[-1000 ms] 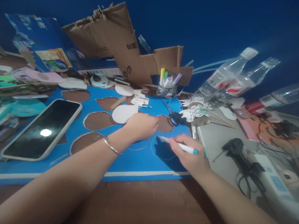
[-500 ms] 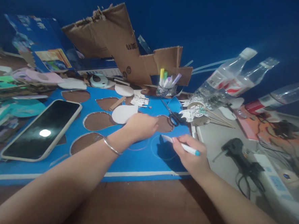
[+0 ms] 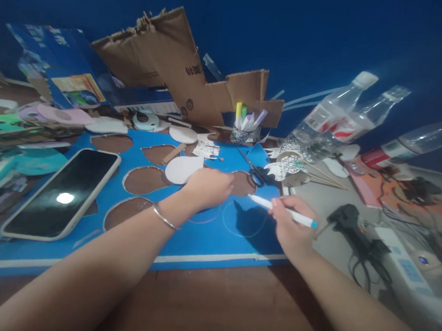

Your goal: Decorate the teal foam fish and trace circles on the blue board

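Observation:
In my right hand (image 3: 295,227) is a white marker (image 3: 283,210) with a blue end, its tip pointing left above the blue board (image 3: 208,243). Below the tip, a thin drawn outline (image 3: 223,220) curves across the board. My left hand (image 3: 214,187) rests on the board with its fingers curled together; what they hold, if anything, is hidden. Beside its wrist lies a white teardrop-shaped piece (image 3: 181,170). Several teardrop holes in the board show brown surface beneath. Black scissors (image 3: 257,173) lie beyond my hands.
A phone (image 3: 64,193) lies on the board's left part, near stacked coloured cut-outs (image 3: 37,159). A marker holder (image 3: 242,134) stands at the back before torn cardboard (image 3: 167,62). Plastic bottles (image 3: 332,117), a black glue gun (image 3: 346,225) and a power strip (image 3: 402,259) are on the right.
My right hand has moved right with the marker, lifting its tip away from the drawn outline. My left hand stays in place.

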A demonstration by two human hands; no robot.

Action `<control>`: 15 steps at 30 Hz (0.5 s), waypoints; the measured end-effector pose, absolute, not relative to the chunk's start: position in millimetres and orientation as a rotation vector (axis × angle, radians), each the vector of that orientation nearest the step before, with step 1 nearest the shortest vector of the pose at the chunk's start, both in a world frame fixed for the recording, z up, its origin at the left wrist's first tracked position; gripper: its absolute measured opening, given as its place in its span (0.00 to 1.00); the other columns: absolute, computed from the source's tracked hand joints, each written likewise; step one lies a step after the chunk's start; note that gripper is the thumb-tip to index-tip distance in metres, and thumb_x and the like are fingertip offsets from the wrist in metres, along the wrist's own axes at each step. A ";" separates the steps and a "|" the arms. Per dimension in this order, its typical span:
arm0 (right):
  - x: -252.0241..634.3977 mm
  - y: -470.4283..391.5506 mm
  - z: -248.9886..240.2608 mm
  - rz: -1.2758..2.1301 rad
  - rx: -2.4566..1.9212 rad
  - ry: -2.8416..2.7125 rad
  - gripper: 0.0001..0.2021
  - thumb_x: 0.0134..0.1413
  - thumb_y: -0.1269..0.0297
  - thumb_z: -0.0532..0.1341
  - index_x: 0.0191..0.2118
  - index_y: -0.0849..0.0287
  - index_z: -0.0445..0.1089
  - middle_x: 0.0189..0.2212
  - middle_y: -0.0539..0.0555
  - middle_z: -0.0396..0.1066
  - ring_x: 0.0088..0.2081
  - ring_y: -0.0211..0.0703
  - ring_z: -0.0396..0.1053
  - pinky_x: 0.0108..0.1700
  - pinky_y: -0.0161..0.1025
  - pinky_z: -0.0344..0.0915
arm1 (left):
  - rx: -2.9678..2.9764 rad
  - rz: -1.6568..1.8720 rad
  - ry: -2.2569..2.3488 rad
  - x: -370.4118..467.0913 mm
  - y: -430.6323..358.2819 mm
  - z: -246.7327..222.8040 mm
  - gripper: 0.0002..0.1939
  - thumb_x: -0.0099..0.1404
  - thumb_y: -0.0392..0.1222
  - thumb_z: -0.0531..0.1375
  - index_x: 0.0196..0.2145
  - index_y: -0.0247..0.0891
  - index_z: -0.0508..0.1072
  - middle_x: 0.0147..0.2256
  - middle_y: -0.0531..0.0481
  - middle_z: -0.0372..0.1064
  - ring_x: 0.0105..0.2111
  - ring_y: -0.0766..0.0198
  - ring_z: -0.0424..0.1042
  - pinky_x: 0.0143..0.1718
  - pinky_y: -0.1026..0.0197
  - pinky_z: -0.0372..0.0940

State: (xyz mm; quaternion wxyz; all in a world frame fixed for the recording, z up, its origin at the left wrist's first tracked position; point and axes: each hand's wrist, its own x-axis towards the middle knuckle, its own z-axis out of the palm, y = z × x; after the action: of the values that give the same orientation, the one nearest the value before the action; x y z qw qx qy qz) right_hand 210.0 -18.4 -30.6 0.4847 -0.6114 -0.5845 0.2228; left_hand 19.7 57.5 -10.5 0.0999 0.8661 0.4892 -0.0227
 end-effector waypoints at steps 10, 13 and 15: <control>229.5 27.2 -34.3 1.386 -1.103 -1.202 0.09 0.45 0.59 0.62 0.28 0.60 0.71 0.19 0.51 0.71 0.20 0.38 0.68 0.21 0.34 0.64 | 2.548 -0.046 1.455 19.3 60.8 -15.6 0.20 0.65 0.46 0.42 0.41 0.38 0.70 0.31 0.44 0.71 0.31 0.57 0.70 0.32 0.59 0.63; 229.0 41.3 -36.3 1.474 -1.153 -1.331 0.09 0.38 0.61 0.66 0.24 0.61 0.69 0.15 0.48 0.67 0.17 0.34 0.64 0.17 0.30 0.60 | 2.521 -0.045 1.465 18.9 62.4 -15.1 0.19 0.65 0.45 0.43 0.42 0.38 0.69 0.31 0.43 0.71 0.31 0.57 0.70 0.31 0.60 0.63; 225.3 55.1 -39.1 1.441 -1.172 -1.431 0.10 0.36 0.62 0.68 0.22 0.61 0.67 0.13 0.46 0.65 0.15 0.32 0.61 0.15 0.28 0.55 | 2.502 -0.038 1.480 18.7 62.9 -14.0 0.18 0.64 0.44 0.43 0.41 0.37 0.69 0.31 0.43 0.71 0.31 0.57 0.70 0.30 0.60 0.63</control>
State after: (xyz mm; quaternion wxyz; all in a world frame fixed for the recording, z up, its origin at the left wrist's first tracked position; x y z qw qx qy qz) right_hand 225.3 55.1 -39.1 0.3878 -0.4608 -0.5626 0.5664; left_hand 18.7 62.9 -14.0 0.1169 0.8547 0.5056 -0.0128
